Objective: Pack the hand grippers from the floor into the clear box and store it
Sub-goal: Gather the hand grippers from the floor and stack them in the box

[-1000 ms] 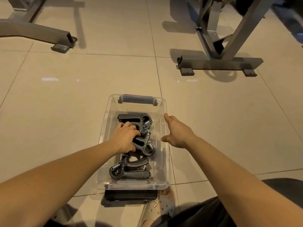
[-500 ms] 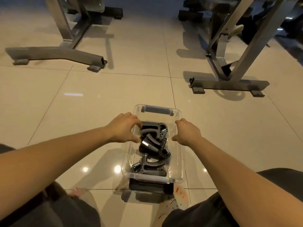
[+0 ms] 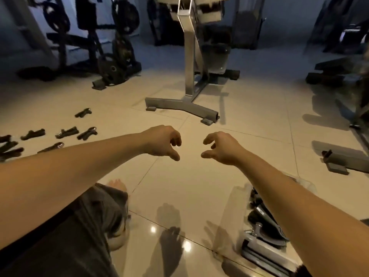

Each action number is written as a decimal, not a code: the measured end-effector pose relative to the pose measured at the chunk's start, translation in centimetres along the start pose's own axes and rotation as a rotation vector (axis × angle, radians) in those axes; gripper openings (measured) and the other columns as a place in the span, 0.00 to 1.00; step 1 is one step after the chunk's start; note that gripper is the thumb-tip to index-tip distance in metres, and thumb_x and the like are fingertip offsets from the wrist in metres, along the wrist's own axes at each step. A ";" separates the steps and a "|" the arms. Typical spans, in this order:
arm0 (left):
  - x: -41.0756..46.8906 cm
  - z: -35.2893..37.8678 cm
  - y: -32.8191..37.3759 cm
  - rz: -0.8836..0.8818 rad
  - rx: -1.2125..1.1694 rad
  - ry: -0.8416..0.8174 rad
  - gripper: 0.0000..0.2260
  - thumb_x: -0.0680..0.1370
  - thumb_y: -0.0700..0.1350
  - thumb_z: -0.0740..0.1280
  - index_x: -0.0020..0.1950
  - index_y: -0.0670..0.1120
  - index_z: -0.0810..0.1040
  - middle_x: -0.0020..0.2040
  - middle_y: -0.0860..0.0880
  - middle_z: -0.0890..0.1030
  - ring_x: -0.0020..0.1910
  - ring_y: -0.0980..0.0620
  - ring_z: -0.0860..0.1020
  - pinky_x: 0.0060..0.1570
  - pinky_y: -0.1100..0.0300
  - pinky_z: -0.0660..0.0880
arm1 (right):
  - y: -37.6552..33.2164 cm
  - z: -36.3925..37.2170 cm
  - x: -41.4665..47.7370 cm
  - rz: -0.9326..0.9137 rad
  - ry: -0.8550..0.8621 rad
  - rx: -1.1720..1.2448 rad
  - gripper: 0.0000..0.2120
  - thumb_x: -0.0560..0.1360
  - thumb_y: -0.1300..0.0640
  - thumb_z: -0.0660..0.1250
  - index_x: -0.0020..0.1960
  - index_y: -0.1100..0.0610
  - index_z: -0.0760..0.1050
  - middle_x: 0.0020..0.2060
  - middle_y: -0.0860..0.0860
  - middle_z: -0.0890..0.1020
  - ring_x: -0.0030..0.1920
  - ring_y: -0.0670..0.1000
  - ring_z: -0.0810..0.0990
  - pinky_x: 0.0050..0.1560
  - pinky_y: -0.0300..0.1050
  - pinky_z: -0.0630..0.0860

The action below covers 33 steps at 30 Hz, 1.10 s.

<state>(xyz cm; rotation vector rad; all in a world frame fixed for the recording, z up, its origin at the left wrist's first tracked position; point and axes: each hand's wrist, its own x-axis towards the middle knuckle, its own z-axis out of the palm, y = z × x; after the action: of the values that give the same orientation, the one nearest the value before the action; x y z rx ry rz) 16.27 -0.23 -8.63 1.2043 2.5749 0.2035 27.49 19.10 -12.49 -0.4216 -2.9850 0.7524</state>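
My left hand and my right hand hover side by side above bare floor tiles, fingers loosely curled, holding nothing. The clear box sits on the floor at the lower right, partly hidden under my right forearm, with dark hand grippers inside it. Several more black hand grippers lie scattered on the floor at the left, well away from both hands.
A grey metal bench stand rises ahead, its foot bar across the floor. Weight racks and plates stand at the back left. More machine feet sit at the right. My bent knee fills the lower left.
Both hands have let go of the clear box and lifted off it. The view has swung up and left, so the box now lies at the lower right and loose grippers show at left.
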 end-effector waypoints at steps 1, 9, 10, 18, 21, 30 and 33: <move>-1.1 -0.6 -2.1 -0.033 -0.020 0.027 0.24 0.72 0.54 0.78 0.65 0.48 0.79 0.60 0.51 0.81 0.59 0.51 0.79 0.59 0.52 0.79 | -2.1 0.4 0.8 -0.040 -0.002 -0.001 0.23 0.72 0.49 0.77 0.64 0.54 0.78 0.62 0.51 0.80 0.58 0.52 0.79 0.57 0.51 0.78; -9.8 -5.7 -22.5 -0.296 -0.130 0.154 0.22 0.72 0.56 0.78 0.61 0.48 0.81 0.56 0.52 0.82 0.55 0.51 0.80 0.57 0.51 0.80 | -18.9 6.9 10.1 -0.247 -0.104 -0.005 0.19 0.74 0.51 0.75 0.63 0.54 0.78 0.60 0.51 0.80 0.53 0.49 0.81 0.54 0.46 0.79; -11.0 -6.5 -24.9 -0.328 -0.146 0.170 0.21 0.72 0.56 0.78 0.61 0.49 0.81 0.55 0.52 0.82 0.54 0.51 0.80 0.57 0.51 0.80 | -21.1 7.8 11.3 -0.261 -0.109 -0.001 0.19 0.74 0.51 0.75 0.63 0.54 0.78 0.60 0.51 0.80 0.53 0.49 0.81 0.54 0.47 0.79; -15.0 -11.8 -41.5 -0.512 -0.257 0.287 0.17 0.73 0.52 0.77 0.57 0.47 0.82 0.48 0.53 0.82 0.47 0.54 0.80 0.48 0.58 0.77 | -32.7 13.7 19.7 -0.309 -0.108 0.075 0.18 0.74 0.51 0.76 0.62 0.55 0.79 0.57 0.51 0.82 0.54 0.51 0.81 0.56 0.50 0.79; -14.2 -13.6 -46.2 -0.534 -0.242 0.310 0.16 0.73 0.52 0.77 0.57 0.47 0.82 0.50 0.51 0.82 0.49 0.52 0.80 0.51 0.58 0.77 | -35.7 15.5 23.0 -0.320 -0.105 0.095 0.18 0.74 0.51 0.76 0.61 0.56 0.80 0.56 0.51 0.82 0.53 0.51 0.81 0.55 0.50 0.79; -11.1 -15.1 -63.4 -0.584 -0.189 0.220 0.16 0.73 0.53 0.77 0.57 0.50 0.80 0.51 0.53 0.82 0.49 0.54 0.80 0.53 0.57 0.79 | -45.2 23.4 38.4 -0.300 -0.182 0.078 0.16 0.74 0.51 0.75 0.58 0.58 0.80 0.53 0.54 0.83 0.51 0.53 0.81 0.53 0.52 0.80; -9.5 -13.1 -70.0 -0.614 -0.237 0.194 0.17 0.72 0.53 0.77 0.58 0.51 0.80 0.51 0.53 0.81 0.51 0.53 0.80 0.57 0.53 0.80 | -47.7 27.8 43.9 -0.253 -0.220 0.060 0.15 0.74 0.51 0.75 0.56 0.58 0.81 0.51 0.53 0.84 0.50 0.54 0.82 0.53 0.56 0.81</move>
<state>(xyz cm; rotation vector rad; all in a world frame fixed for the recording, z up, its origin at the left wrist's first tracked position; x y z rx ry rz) -33.04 -52.39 -11.68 0.2950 2.8415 0.4867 -29.57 -22.27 -16.07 0.0470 -3.1183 0.9109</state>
